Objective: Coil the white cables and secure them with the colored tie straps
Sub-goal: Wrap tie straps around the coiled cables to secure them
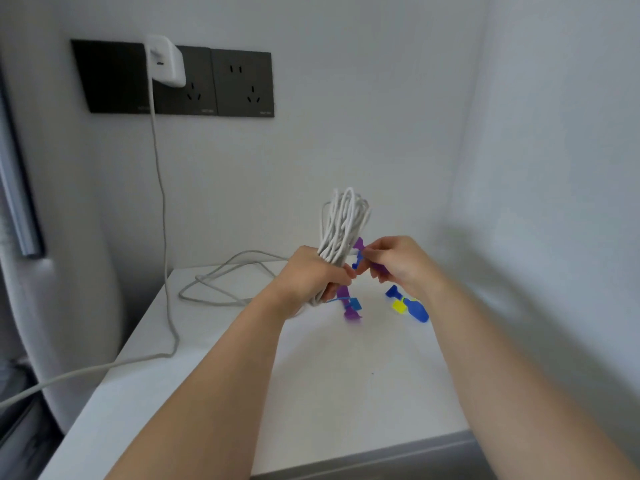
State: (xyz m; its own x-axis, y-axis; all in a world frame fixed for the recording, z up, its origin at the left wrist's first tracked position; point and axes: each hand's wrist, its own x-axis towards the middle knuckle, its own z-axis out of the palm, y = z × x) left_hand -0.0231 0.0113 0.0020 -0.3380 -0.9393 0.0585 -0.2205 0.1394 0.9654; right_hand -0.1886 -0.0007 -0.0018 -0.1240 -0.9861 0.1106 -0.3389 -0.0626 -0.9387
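Clenching light, springy white cable coil [341, 230] at its waist, left grip [311, 278] resists unwinding; right grip [391, 261] pinches soft purple tie strap [358, 243].

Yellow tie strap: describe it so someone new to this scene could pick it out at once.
Start at the white table in the wall corner. Just below the right hand a small cluster of loose straps lies on it. The yellow tie strap is the small squarish tab between two blue straps, the only yellow thing there.
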